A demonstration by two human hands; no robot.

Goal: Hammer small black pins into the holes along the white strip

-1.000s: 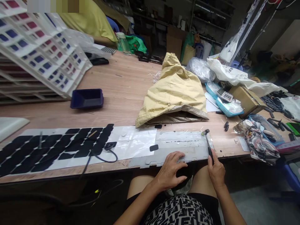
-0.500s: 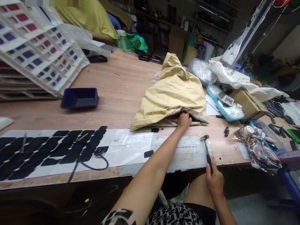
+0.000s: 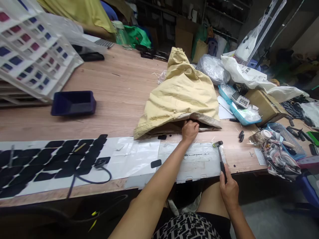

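Observation:
My left hand (image 3: 189, 130) reaches across the table to the open mouth of a big yellow paper sack (image 3: 181, 90) that lies on its side. Its fingers are curled and partly inside the opening, so what they hold is hidden. My right hand (image 3: 228, 190) is at the table's near edge, closed round the black handle of a small hammer (image 3: 220, 156). The hammer's head rests on a grey metal plate (image 3: 196, 161) covered with clear film. One black pad (image 3: 156, 163) lies on the white sheet beside the plate.
A white sheet with several black pads (image 3: 57, 159) and a black cable (image 3: 84, 177) runs along the front left. A dark blue tray (image 3: 73, 103) sits behind it, with stacked white racks (image 3: 30, 53) at far left. Bags, a calculator (image 3: 240, 99) and baskets crowd the right.
A second ago my left hand lay on the metal plate; it has since reached forward to the sack's mouth. My right hand has kept the hammer in place. The view has shifted slightly.

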